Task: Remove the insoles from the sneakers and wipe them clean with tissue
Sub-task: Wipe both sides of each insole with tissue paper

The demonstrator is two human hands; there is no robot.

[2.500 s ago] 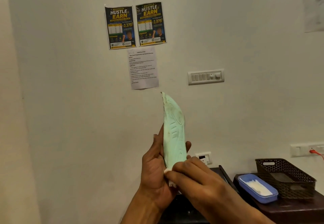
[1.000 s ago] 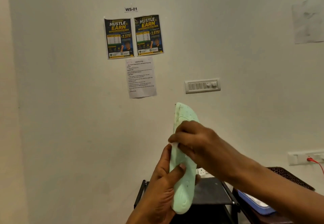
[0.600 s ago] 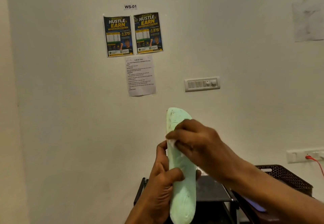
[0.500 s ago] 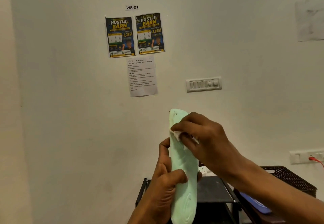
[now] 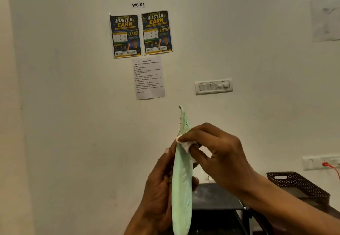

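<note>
Both hands are busy: my left hand (image 5: 160, 188) grips the lower half of the insole (image 5: 182, 188), held upright and edge-on in the air, while my right hand (image 5: 220, 157) pinches a tissue (image 5: 185, 145) against its upper part, so wiping should follow that vertical length.

Pale wall (image 5: 73, 106), 2 posters (image 5: 140, 34), switch panel (image 5: 213, 86), dark basket (image 5: 298, 188)

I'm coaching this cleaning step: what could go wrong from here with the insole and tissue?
The left hand grips only the lower half of the green insole, so its free upper end may flex away under pressure and go unwiped. The tissue is a small wad pinched by the right hand; it could slip out or shred against the edge.
</note>
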